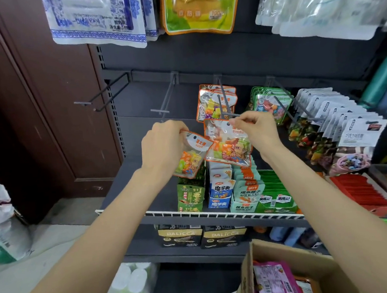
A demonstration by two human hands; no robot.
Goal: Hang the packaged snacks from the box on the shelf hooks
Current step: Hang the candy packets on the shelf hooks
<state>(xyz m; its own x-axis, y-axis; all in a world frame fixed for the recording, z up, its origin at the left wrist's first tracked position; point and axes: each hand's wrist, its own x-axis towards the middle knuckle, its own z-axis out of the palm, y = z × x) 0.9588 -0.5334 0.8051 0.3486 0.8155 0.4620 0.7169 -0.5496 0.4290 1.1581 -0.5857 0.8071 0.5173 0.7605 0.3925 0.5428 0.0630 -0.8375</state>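
My left hand grips the top of an orange-edged candy packet that hangs tilted below it. My right hand pinches the top of a second candy packet at the tip of a grey shelf hook. More of the same candy packets hang farther back on that hook. The cardboard box sits at the bottom right with pink snack packets inside.
Two bare hooks stick out to the left. Green packets and white packets hang on hooks to the right. Boxed snacks line the shelf behind a white wire rail. A brown door stands left.
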